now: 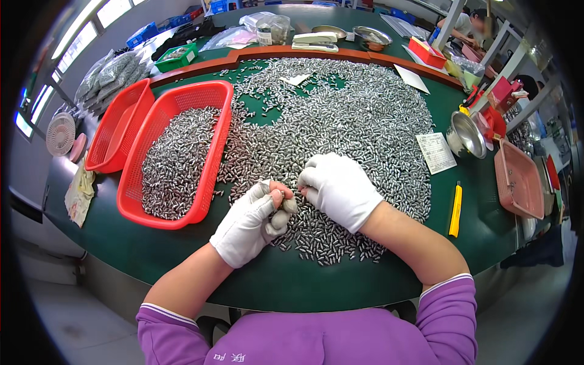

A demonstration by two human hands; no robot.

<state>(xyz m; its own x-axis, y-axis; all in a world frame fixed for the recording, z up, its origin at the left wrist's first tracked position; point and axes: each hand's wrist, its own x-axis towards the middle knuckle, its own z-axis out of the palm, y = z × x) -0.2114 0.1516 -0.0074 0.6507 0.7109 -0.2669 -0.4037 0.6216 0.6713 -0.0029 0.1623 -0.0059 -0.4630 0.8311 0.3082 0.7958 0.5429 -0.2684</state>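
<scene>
A wide heap of small, shiny silver metal parts (359, 121) spreads over the green table. Both my hands wear white gloves and hover close together above the near part of this heap. My left hand (248, 224) is closed, with bare thumb and fingertip pinched on what looks like one small metal part. Just to its right, my right hand (342, 190) is bent into a pinch, fingertips pointing at the left hand; whatever they hold is hidden. Left of my hands stands a red plastic basket (225, 131) with many of the same parts in it.
Another red basket (115, 131) stands farther left, by a cloth (79, 194). A yellow cutter knife (455, 210), paper slip (435, 153), metal bowl (467, 135) and pink basket (518, 179) are on the right. A wooden rail (225, 62) borders the heap's far side. Another person (471, 30) sits back right.
</scene>
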